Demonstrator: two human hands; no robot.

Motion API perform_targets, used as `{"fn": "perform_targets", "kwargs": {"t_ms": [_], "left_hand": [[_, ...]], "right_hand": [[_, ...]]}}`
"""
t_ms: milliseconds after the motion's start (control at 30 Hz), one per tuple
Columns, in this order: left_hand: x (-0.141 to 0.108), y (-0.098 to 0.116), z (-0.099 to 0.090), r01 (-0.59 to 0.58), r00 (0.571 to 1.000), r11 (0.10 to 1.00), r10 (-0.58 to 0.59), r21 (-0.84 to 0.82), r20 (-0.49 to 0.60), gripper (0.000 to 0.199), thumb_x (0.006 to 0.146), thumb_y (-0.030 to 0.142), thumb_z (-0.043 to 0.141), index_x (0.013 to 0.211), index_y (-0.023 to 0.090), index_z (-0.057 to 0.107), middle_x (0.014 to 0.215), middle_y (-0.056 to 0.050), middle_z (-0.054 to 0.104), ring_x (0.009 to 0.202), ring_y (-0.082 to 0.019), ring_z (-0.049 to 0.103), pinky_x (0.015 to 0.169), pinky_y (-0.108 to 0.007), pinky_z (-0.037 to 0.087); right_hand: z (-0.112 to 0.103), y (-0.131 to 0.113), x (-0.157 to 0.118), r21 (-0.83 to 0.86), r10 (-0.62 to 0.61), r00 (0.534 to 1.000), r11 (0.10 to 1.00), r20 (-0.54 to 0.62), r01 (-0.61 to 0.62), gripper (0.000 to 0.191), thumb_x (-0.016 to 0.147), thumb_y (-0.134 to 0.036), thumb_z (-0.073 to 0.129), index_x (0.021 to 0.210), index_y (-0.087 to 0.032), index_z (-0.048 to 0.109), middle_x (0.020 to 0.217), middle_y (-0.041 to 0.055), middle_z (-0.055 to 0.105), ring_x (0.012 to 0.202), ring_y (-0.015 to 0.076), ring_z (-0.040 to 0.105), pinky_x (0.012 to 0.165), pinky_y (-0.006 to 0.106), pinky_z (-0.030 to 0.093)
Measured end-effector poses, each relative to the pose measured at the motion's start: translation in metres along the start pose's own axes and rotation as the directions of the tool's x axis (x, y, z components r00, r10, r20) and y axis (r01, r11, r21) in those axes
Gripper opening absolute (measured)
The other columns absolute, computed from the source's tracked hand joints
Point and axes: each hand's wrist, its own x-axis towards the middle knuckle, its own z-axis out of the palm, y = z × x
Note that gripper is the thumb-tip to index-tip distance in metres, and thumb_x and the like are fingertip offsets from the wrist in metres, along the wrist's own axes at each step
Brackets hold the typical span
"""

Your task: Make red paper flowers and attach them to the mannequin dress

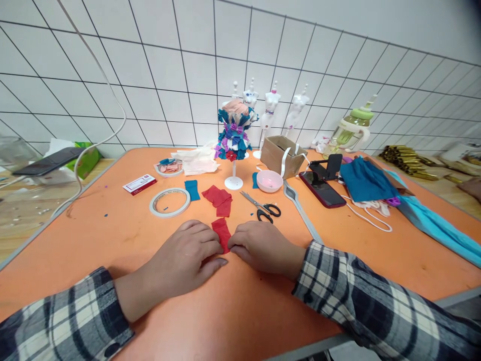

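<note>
A small strip of red crepe paper [221, 233] lies between my hands on the orange table. My left hand [190, 255] has its fingers curled onto the strip's left edge, thumb stretched out below. Thumb and fingers of my right hand [259, 246] pinch the lower right edge. Just beyond lie more red crepe pieces [220, 199], overlapping. To the right of them are open scissors with black handles [273, 210]. Behind stands a small white dress form stand [233, 183] covered with blue, purple, white and pink crinkled pieces [235, 135].
Left lie a roll of tape [153, 206], a red-and-white box [139, 184] and a blue piece [192, 190]. A pink bowl [269, 181], cardboard box [281, 155], metallic grey strip [300, 208], phone [322, 190] and blue fabric [366, 179] are right. White mannequins [271, 108] stand behind.
</note>
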Motion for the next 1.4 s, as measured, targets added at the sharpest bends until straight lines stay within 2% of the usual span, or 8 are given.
{"fn": "perform_targets", "kwargs": {"t_ms": [233,367,500,800,900,1133,1300,1400], "left_hand": [[0.003,0.002,0.005,0.043,0.999,0.998,-0.043,0.053,-0.017,0.018,0.092,0.024,0.05,0.084,0.022,0.066,0.079,-0.001,0.068,0.077,-0.019,0.061,0.08,-0.038,0.039],[0.004,0.002,0.005,0.034,0.999,0.998,-0.033,0.052,-0.02,0.019,0.093,0.025,0.049,0.085,0.022,0.066,0.079,-0.001,0.067,0.078,-0.019,0.061,0.083,-0.039,0.039],[0.003,0.002,0.005,0.04,0.999,0.998,-0.04,0.054,-0.004,0.02,0.094,0.025,0.049,0.084,0.022,0.066,0.08,-0.001,0.068,0.079,-0.019,0.062,0.084,-0.04,0.039],[0.004,0.001,0.008,0.09,0.996,0.996,-0.09,-0.017,0.015,0.018,0.094,0.024,0.049,0.093,0.021,0.066,0.084,-0.003,0.068,0.083,-0.021,0.061,0.081,-0.038,0.044],[0.003,0.002,0.006,0.077,0.997,0.997,-0.077,0.023,0.013,0.021,0.095,0.025,0.048,0.09,0.022,0.068,0.083,-0.003,0.068,0.08,-0.02,0.062,0.081,-0.04,0.044],[0.002,0.003,0.002,-0.01,0.99,0.994,0.025,0.111,-0.137,0.019,0.094,0.03,0.052,0.093,0.023,0.069,0.087,-0.004,0.069,0.083,-0.021,0.061,0.08,-0.039,0.044],[0.003,0.003,0.002,-0.018,0.995,0.994,0.028,0.109,-0.093,0.017,0.091,0.024,0.052,0.084,0.022,0.067,0.085,-0.003,0.067,0.085,-0.022,0.059,0.086,-0.042,0.042],[0.004,0.003,0.001,0.005,0.998,0.999,-0.001,0.054,-0.061,0.014,0.089,0.027,0.055,0.081,0.022,0.065,0.087,-0.003,0.067,0.088,-0.022,0.058,0.089,-0.043,0.04]], "right_hand": [[-0.001,-0.011,0.002,0.018,0.111,0.994,0.994,-0.025,-0.11,0.012,0.091,-0.023,0.057,0.08,-0.019,0.061,0.079,-0.0002,0.064,0.07,0.0137,0.055,0.058,0.028,0.026],[-0.003,-0.015,0.0,0.055,0.155,0.987,0.987,-0.034,-0.153,0.009,0.09,-0.028,0.061,0.092,-0.019,0.063,0.085,0.0012,0.065,0.074,0.0147,0.057,0.058,0.027,0.028],[-0.001,-0.014,0.0,0.072,0.134,0.988,0.989,-0.078,-0.129,0.01,0.09,-0.027,0.061,0.095,-0.02,0.066,0.09,0.0019,0.066,0.079,0.015,0.058,0.06,0.027,0.03],[0.005,-0.012,0.003,0.059,0.132,0.991,0.99,-0.025,-0.13,0.016,0.095,-0.023,0.054,0.086,-0.018,0.066,0.085,0.0015,0.065,0.075,0.0135,0.056,0.059,0.026,0.029],[0.004,-0.012,0.003,0.05,0.132,0.99,0.99,-0.04,-0.13,0.015,0.094,-0.024,0.055,0.085,-0.018,0.065,0.084,0.0013,0.064,0.073,0.0134,0.055,0.059,0.026,0.028],[0.003,-0.012,0.002,0.016,0.133,0.991,0.991,-0.033,-0.133,0.012,0.093,-0.025,0.056,0.088,-0.019,0.066,0.086,0.0014,0.065,0.073,0.0146,0.058,0.057,0.027,0.029],[0.004,-0.012,0.002,-0.004,0.134,0.99,0.991,-0.042,-0.134,0.014,0.094,-0.026,0.056,0.087,-0.019,0.066,0.084,0.0011,0.065,0.071,0.0144,0.057,0.056,0.028,0.029],[0.005,-0.011,0.002,-0.002,0.128,0.991,0.992,-0.049,-0.128,0.013,0.093,-0.025,0.057,0.087,-0.019,0.066,0.084,0.001,0.065,0.071,0.014,0.057,0.056,0.027,0.027]]}}
